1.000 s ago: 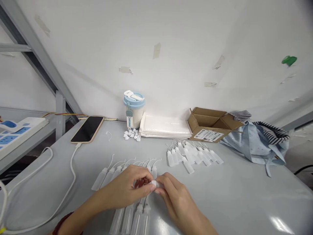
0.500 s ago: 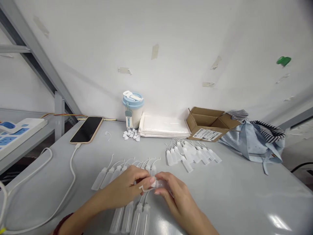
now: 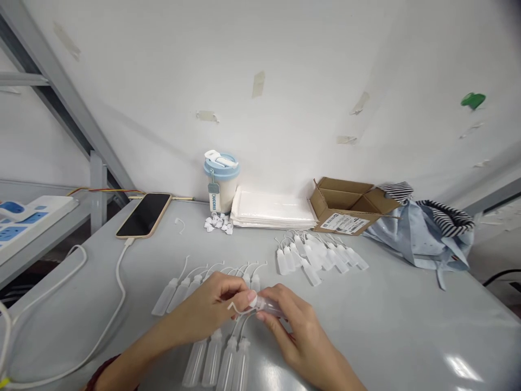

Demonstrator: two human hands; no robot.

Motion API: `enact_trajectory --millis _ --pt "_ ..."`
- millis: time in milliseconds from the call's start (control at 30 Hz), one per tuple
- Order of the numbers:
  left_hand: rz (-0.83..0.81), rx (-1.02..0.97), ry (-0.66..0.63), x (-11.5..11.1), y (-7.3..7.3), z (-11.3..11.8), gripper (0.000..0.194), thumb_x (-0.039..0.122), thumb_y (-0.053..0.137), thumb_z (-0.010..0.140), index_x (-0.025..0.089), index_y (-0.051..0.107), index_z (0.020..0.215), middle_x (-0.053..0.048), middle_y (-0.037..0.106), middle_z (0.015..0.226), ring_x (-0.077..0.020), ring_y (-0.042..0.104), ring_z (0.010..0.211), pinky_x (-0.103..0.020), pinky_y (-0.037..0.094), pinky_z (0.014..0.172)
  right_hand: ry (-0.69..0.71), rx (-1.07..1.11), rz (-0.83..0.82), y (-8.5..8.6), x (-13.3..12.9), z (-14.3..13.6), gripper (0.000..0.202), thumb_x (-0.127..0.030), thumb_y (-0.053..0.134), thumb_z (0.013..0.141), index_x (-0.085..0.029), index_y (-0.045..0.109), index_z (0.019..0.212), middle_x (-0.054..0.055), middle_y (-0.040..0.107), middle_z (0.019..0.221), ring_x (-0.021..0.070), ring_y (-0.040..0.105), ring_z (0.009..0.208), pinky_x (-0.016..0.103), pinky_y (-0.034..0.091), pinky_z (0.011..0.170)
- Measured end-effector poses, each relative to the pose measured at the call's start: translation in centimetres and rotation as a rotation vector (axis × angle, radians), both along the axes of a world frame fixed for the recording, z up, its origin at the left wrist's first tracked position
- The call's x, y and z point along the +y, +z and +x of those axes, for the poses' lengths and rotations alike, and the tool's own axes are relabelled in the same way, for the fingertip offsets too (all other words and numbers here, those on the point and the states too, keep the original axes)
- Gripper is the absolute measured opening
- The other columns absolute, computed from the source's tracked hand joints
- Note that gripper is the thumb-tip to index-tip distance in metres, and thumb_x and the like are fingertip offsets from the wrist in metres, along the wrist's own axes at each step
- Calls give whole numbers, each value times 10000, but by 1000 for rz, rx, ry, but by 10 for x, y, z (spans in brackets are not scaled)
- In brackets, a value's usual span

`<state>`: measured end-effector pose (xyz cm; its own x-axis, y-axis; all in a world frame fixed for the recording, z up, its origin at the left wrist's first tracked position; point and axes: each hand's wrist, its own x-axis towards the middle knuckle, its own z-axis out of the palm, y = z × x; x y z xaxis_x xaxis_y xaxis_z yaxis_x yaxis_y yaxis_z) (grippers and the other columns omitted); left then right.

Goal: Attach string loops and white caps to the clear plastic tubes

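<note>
A small clear bottle [image 3: 270, 307] lies sideways between my hands. My right hand [image 3: 299, 326] has its fingers wrapped round the bottle's body. The thumb and fingertips of my left hand [image 3: 222, 307] pinch the white cap [image 3: 253, 298] at its neck. A thin white strap [image 3: 238, 310] sticks out to the left below that cap. Beneath and beyond my left hand, a row of bottles [image 3: 166, 296] lies on the grey table [image 3: 386, 326], partly hidden. Nearer me are several more bottles [image 3: 214, 358]. A separate group of bottles [image 3: 311, 271] lies further right.
Small white caps [image 3: 220, 224] are heaped before a blue-lidded cup [image 3: 223, 187]. Stacked white packets [image 3: 272, 209], an open cardboard box [image 3: 345, 209] and a blue cloth bag [image 3: 419, 233] line the wall. At left are a phone [image 3: 144, 215], its white cable [image 3: 121, 282] and a power strip [image 3: 35, 220].
My left fingertips have shifted slightly left and up on the cap, and more of the bottle's neck shows. The strap has also moved a little left.
</note>
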<state>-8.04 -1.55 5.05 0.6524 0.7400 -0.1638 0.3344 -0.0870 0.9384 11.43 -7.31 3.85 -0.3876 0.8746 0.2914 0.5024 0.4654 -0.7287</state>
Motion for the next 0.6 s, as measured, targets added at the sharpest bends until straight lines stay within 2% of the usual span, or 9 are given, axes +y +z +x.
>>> enact_trajectory --millis 100,267,467,600 --pt "8 0 2 0 1 0 400 457 464 877 172 449 596 59 337 548 -99 302 518 -220 247 471 3 6 -17 0 -1 1 183 -194 480 920 -224 504 1099 27 620 897 147 586 760 237 466 655" --pt "-31 11 -42 0 0 0 432 464 435 889 171 439 572 46 415 528 -90 315 472 -228 234 447 -34 12 -98 0 -1 0 160 -215 493 910 -218 484 1070 33 649 919 149 604 725 220 448 565" --pt "-21 29 -12 -1 0 5 457 495 412 886 166 458 573 48 418 527 -85 314 466 -218 233 438 -43 10 -120 0 3 0 149 -206 484 900 -218 476 1049 28 649 906 158 606 731 231 442 586" --pt "40 35 -13 -1 4 7 394 428 472 869 159 478 580 62 369 531 -88 309 499 -215 232 458 -30 4 -192 3 6 2 133 -199 503 876 -216 489 1007 5 643 848 138 562 648 228 414 573"
